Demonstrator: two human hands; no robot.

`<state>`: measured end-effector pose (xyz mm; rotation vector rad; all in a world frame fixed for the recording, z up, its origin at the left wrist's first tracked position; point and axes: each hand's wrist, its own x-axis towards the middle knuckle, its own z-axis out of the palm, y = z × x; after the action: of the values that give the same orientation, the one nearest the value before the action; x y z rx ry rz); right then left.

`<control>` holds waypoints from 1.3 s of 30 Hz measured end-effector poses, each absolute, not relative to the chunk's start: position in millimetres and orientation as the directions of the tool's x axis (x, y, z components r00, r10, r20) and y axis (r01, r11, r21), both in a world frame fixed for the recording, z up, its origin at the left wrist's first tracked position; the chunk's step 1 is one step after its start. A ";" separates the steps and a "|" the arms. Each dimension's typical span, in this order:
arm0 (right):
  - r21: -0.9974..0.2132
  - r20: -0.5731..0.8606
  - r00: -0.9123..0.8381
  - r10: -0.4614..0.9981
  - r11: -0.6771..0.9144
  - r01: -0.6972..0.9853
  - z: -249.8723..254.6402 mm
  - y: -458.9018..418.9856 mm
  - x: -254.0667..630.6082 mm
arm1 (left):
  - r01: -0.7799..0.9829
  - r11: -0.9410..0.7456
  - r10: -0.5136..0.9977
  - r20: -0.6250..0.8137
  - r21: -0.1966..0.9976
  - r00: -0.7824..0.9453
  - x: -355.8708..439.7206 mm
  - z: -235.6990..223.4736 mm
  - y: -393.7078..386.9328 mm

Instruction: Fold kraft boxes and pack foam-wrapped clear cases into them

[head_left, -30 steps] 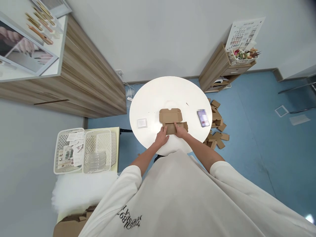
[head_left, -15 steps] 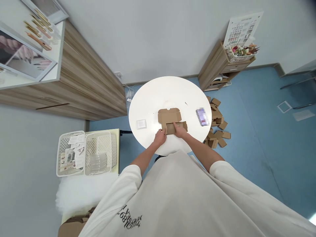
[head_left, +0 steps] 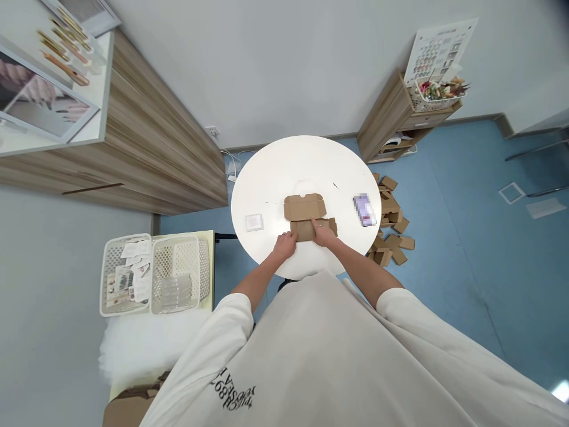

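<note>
A brown cardboard box (head_left: pixel 304 207), partly folded, lies on the white oval table (head_left: pixel 271 172) with its wide lid panel spread toward the far side. My left hand (head_left: pixel 285 244) grips the box's near left corner, fingers bent against its edge. My right hand (head_left: pixel 323 233) holds the near wall toward the right, one digit reaching over onto the inner panel. Small side flaps stick out at the box's right end. The undersides of both hands are hidden.
On the table are a small white square item (head_left: pixel 255 222) at left and a purple, pixelated item (head_left: pixel 364 210) at right. Flattened and folded cardboard boxes (head_left: pixel 391 242) lie on the floor to the right. White baskets (head_left: pixel 175 243) stand on a side table at left.
The left end flap of the box has folded inward, and my left hand has shifted slightly left and down. My right hand keeps nearly the same place on the box.
</note>
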<state>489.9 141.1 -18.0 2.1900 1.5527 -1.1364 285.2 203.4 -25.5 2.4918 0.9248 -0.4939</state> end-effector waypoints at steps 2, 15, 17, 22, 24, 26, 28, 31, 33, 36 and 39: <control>-0.238 -0.702 0.137 0.699 -0.412 0.880 -18.0 141.4 489.7 | 0.671 -0.697 0.527 -0.454 0.253 0.718 286.9 -27.6 202.3; -0.214 -0.716 0.138 0.685 -0.404 0.889 -11.7 141.1 488.8 | 0.526 -0.846 0.450 -0.413 0.088 0.792 293.4 -35.7 202.6; -0.217 -0.712 0.137 0.689 -0.401 0.890 -10.6 140.6 489.1 | 0.524 -0.848 0.448 -0.416 0.084 0.791 293.6 -35.5 202.4; -0.211 -0.711 0.137 0.690 -0.395 0.894 -11.7 140.5 489.9 | 0.512 -0.858 0.445 -0.429 0.048 0.786 295.2 -38.0 201.5; -0.206 -0.710 0.137 0.691 -0.390 0.898 -13.2 140.7 489.8 | 0.509 -0.860 0.445 -0.441 0.033 0.780 297.3 -39.7 202.2; -0.203 -0.708 0.141 0.692 -0.391 0.898 -14.5 140.9 489.4 | 0.514 -0.858 0.449 -0.455 0.022 0.769 300.2 -41.0 204.1; -0.200 -0.708 0.148 0.691 -0.397 0.896 -15.3 141.0 488.8 | 0.524 -0.852 0.458 -0.471 0.010 0.754 303.5 -41.4 206.7; -0.197 -0.713 0.146 0.686 -0.396 0.897 -15.7 140.9 488.5 | 0.529 -0.849 0.462 -0.492 -0.003 0.738 308.0 -40.3 209.4; -0.197 -0.717 0.140 0.683 -0.391 0.899 -15.7 140.6 488.6 | 0.522 -0.853 0.451 -0.508 -0.003 0.734 310.3 -38.6 209.7; -0.200 -0.716 0.136 0.685 -0.388 0.900 -15.7 140.1 488.9 | 0.508 -0.861 0.431 -0.538 -0.005 0.724 311.4 -35.9 209.0; -0.200 -0.716 0.135 0.685 -0.388 0.900 -15.5 139.8 488.8 | 0.522 -0.853 0.435 -0.535 0.012 0.724 308.4 -33.6 208.2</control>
<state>488.8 139.8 -15.5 2.1377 1.5456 -1.1028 308.4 208.2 -33.6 2.7646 0.7733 -0.7967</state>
